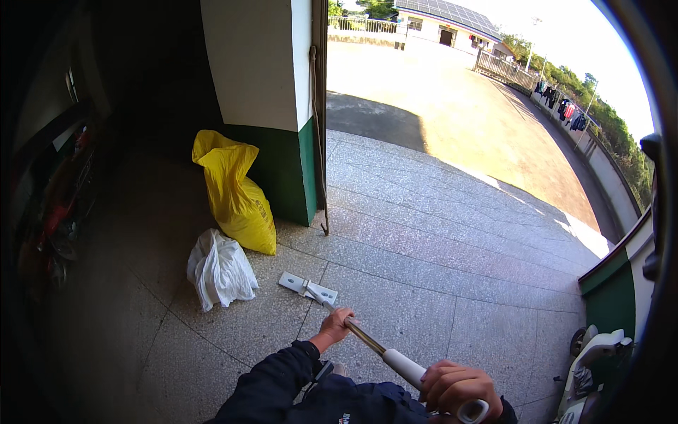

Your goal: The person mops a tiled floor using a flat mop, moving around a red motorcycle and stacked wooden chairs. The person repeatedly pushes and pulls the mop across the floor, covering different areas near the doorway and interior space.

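A flat mop with a metal pole (368, 336) slants across the view before me. My left hand (336, 324) is wrapped around the lower part of the pole, not far above the head. Higher up, my right hand (458, 386) grips the white handle (405, 365) close to its looped end. The white rectangular mop head (292, 282) lies on the speckled terrazzo floor (392, 312), right of a white plastic sack (220, 270). Its underside is hidden.
A tall yellow woven sack (238, 196) bearing writing leans by the green-and-white pillar (265, 169). A hooked rod (320, 148) stands along the doorway edge. At lower right is a white scooter (585, 365). A dim motorcycle (55, 222) stands left. Outside lies a sunlit yard (476, 116).
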A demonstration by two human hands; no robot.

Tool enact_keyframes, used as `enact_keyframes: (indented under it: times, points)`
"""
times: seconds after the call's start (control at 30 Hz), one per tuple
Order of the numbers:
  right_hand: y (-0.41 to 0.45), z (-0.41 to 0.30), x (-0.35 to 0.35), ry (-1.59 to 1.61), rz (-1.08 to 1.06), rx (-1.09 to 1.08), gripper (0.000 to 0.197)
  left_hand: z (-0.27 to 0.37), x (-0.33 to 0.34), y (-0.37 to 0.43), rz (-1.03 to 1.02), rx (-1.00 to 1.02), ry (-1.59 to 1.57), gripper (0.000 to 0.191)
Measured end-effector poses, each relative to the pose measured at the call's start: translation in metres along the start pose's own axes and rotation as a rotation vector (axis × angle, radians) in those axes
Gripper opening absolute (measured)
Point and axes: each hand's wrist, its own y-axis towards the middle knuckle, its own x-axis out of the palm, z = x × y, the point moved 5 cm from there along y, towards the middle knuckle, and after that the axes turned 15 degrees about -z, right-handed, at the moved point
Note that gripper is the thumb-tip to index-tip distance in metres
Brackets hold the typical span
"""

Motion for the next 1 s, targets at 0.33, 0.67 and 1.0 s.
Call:
enact_keyframes:
  times: [0.33, 0.67, 1.0]
  points:
    - [0.112, 0.037, -0.131, 0.094, -0.125, -0.369, 0.021, 0.030, -0.102, 0.136, 0.359, 0.096, 0.022, 0.025]
    - [0.270, 0.160, -0.247, 0.418, -0.375, -0.212, 0.024, -0.073, -0.175, 0.204, 0.516, -0.269, -0.030, 0.031]
    - [0.434, 0.207, -0.265, 0.422, -0.309, -0.326, 0.028, -0.137, -0.274, 0.241, 0.566, -0.331, -0.053, 0.020]
